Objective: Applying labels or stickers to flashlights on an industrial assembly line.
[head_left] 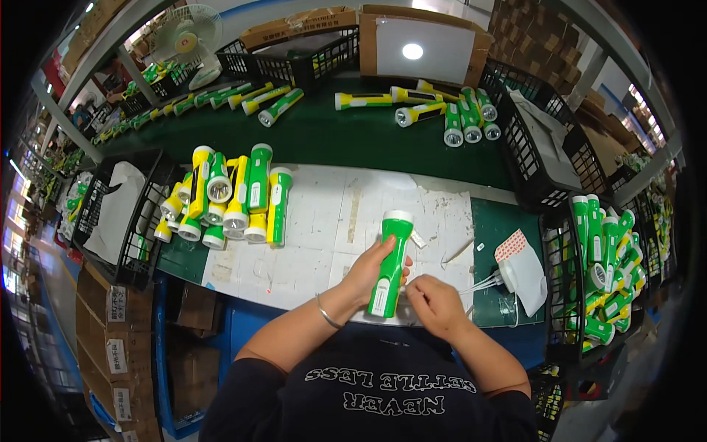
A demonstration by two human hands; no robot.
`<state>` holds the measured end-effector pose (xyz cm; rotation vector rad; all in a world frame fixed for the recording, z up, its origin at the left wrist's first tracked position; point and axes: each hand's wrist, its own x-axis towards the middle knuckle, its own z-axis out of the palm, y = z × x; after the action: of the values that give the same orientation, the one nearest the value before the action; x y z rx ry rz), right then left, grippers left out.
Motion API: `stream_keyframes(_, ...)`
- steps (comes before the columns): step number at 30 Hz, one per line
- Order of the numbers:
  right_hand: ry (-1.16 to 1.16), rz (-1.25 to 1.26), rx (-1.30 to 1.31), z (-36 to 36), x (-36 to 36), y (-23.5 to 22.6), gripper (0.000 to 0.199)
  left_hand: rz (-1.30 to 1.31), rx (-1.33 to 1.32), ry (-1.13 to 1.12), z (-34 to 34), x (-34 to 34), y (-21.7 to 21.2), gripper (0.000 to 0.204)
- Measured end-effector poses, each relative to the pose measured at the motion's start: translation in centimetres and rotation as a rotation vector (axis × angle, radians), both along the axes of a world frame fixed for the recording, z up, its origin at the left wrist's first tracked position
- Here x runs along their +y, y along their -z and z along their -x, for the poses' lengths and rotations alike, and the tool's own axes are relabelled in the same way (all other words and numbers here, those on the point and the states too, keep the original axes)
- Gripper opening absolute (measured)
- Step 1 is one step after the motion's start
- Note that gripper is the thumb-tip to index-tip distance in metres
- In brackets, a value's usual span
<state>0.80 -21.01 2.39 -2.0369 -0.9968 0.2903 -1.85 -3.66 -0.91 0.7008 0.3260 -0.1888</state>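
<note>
A green flashlight (390, 265) with a white head stands tilted in front of me, its head pointing away. My left hand (368, 269) is wrapped round its body. Just right of the flashlight's lower end is my right hand (438, 306), fingers curled together; what they hold, if anything, is hidden. White cables (482, 284) run close by this hand to a white box-like thing (508, 274). Left of my hands, several green and yellow flashlights (239, 188) lie piled on the white work surface (317, 214).
Crates of flashlights (604, 280) stand at the right; a black crate (121, 214) is at the left. More flashlights (464, 121) lie on the green bench (324, 140). Behind, a white board (449, 55) in a cardboard box (368, 44) carries a bright round light spot.
</note>
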Motion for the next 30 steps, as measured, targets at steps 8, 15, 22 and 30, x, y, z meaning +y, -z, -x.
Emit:
stream_keyframes(8, -0.057, 0.195, -0.606, -1.0, 1.1, -2.1, 0.008, -0.387, -0.107, -0.038, -0.1, -0.4, -1.2, 0.033)
stream_keyframes(15, -0.191, 0.224, -0.744, -0.9, 2.1, -1.0, 0.015, -0.526, -0.232, -0.065, 0.1, 0.1, 0.4, 0.041)
stream_keyframes(22, -0.65, -0.011, -0.49, 2.0, 1.4, -1.5, 0.028, -0.351, -0.078, -0.267, -0.7, 2.3, -1.1, 0.059)
stream_keyframes(30, 0.101, -0.148, -0.156, -1.6, 3.8, -1.1, 0.035, -0.364, -0.231, -0.011, 0.4, 1.3, -1.4, 0.033)
